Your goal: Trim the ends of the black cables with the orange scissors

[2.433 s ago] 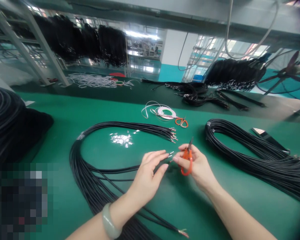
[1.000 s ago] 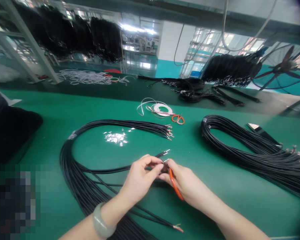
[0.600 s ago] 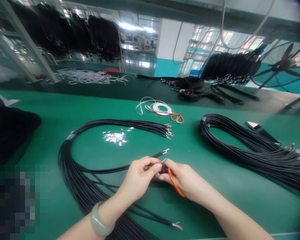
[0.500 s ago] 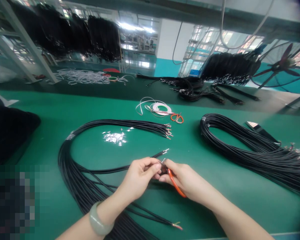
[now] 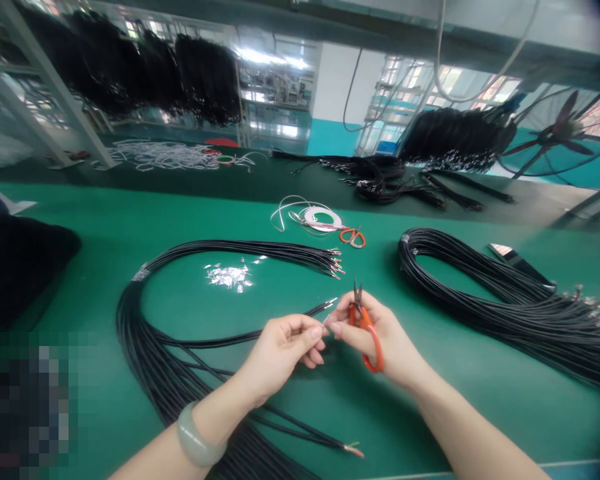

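While my left hand (image 5: 287, 350) pinches a cable tip (image 5: 325, 321) between thumb and forefinger, my right hand (image 5: 380, 333) has its own thumb and forefinger up against the same spot. The right also carries a pair of orange-handled scissors (image 5: 377, 350), gripped against the palm and fingers, the blades pointing away from me and slightly parted, clear of the cable. The tip sits between my hands, over the middle of the bench (image 5: 415, 427); it is so small and covered that I can't tell its exact condition.

I'd judge the step in hand to be fingertip work on this one end, with the scissors parked rather than cutting. What the next move calls for, I think, is a firm left pinch close to the tip and a light right touch, the blades kept off the neighbouring wires.

Just beyond my left fingers lie two pale-tipped cable ends (image 5: 329, 304). The big black bundle (image 5: 130, 307) curves around on my left, its far ends near a scatter of silvery scraps (image 5: 230, 275). Nearer me, another pair of cables (image 5: 325, 438) shows bare coloured wires. A second pair of scissors (image 5: 353, 238) lies beside the white roll (image 5: 310, 219).
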The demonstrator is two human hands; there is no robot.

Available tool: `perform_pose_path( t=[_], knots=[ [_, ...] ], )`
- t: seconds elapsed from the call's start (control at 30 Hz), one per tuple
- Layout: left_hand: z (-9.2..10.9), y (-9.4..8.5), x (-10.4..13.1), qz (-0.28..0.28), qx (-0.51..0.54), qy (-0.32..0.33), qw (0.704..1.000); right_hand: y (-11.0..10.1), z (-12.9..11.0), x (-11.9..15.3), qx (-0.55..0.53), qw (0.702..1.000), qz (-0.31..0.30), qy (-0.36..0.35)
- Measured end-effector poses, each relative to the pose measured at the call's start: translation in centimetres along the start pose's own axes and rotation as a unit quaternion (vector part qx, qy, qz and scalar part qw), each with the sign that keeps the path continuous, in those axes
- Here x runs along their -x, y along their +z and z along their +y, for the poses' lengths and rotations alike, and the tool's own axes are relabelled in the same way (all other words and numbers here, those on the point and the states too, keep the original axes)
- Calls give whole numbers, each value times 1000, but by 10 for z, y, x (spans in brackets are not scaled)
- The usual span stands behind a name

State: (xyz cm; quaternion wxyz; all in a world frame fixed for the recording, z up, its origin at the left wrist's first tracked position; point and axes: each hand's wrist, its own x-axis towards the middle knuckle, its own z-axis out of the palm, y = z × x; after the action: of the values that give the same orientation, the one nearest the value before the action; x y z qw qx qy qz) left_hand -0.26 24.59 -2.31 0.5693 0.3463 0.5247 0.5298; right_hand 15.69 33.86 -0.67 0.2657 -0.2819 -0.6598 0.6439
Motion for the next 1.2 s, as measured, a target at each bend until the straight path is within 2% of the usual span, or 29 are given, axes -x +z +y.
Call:
perform_pose_path(
  t=[0.07, 0.23, 0.43, 0.63, 0.77, 0.87, 1.03, 1.2],
  knots=[
    [0, 1, 0, -10, -4, -2, 1000, 6, 4, -1, -45, 999, 28, 5],
    [1, 1, 2, -21, -7, 1, 1000, 8, 7, -1, -97, 994, 43, 23],
    [-1, 2, 1, -11, -30, 1, 999, 7, 8, 0, -107, 993, 37, 31],
    [-2, 2, 2, -44, -43, -13, 998, 7, 12, -2, -126, 991, 5, 39],
    [-4, 4, 3, -10, -71, -18, 997, 7, 13, -2, -105, 994, 15, 35],
    [-5, 6, 2, 33, -83, 5, 996, 8, 12, 0, -89, 994, 47, 37],
    [-5, 6, 3, 64, -57, 45, 995, 10, 12, 3, -142, 987, 61, 49],
    [-5, 3, 2, 20, -5, 45, 999, 9, 14, 2, -251, 956, 12, 148]
  ],
)
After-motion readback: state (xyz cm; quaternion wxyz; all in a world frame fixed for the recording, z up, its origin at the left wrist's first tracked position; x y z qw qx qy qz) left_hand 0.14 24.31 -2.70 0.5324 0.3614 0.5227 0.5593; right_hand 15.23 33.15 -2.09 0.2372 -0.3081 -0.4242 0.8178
